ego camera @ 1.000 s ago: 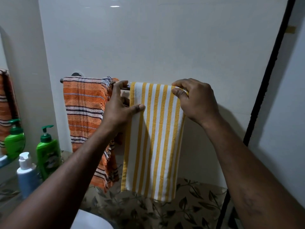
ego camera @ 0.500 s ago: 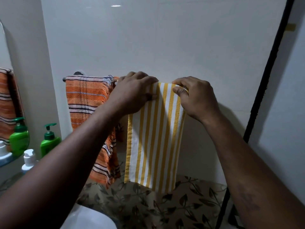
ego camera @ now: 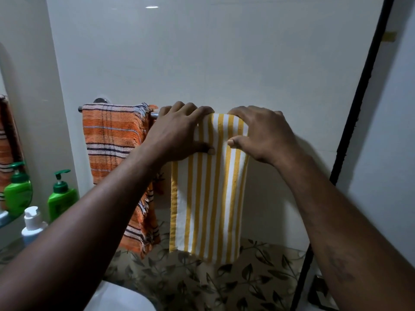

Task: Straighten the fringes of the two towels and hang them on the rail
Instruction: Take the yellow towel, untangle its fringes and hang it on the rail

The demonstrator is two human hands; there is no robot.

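Right hand has shifted inward; it and the left hand grip the yellow towel atop the rail, near the orange towel. Green bottle: contents hidden.

orange towel, 9 o'clock of the yellow-striped towel: coarse ribbed weave, frayed fringe. yellow-striped towel: flatter, smoother cloth. rail: shiny metal. wall: glossy white, light glare at 12 o'clock. green pump bottle at 8 o'clock: glossy plastic.
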